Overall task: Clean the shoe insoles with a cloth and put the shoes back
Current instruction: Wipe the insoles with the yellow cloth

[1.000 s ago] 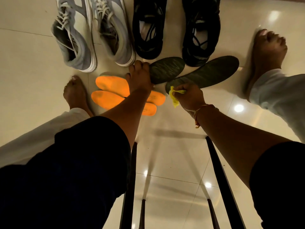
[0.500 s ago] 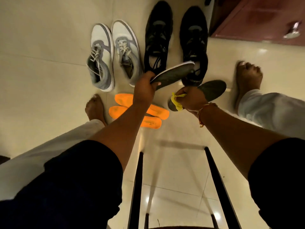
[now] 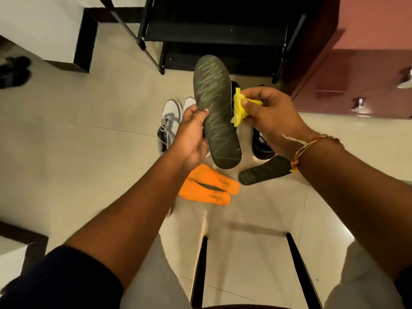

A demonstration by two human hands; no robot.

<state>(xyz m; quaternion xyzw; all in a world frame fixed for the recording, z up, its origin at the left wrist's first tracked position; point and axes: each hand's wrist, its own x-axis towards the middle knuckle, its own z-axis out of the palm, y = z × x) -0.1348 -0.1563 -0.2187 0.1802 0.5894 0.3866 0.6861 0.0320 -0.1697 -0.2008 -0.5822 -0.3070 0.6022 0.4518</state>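
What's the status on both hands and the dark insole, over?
Left-hand grip holds dark insole above floor. Right-hand grip pinches yellow cloth at its right edge. Nothing blocking; second dark insole on floor.

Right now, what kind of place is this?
Likely a home entryway or shoe-storage corner: a black shelved rack, grey sneakers on the tiled floor, and a maroon cabinet with metal knobs.

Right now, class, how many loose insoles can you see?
4. One dark insole in the left hand; a second dark insole on the floor under the right wrist; two orange insoles side by side on the floor. Arms may hide others.
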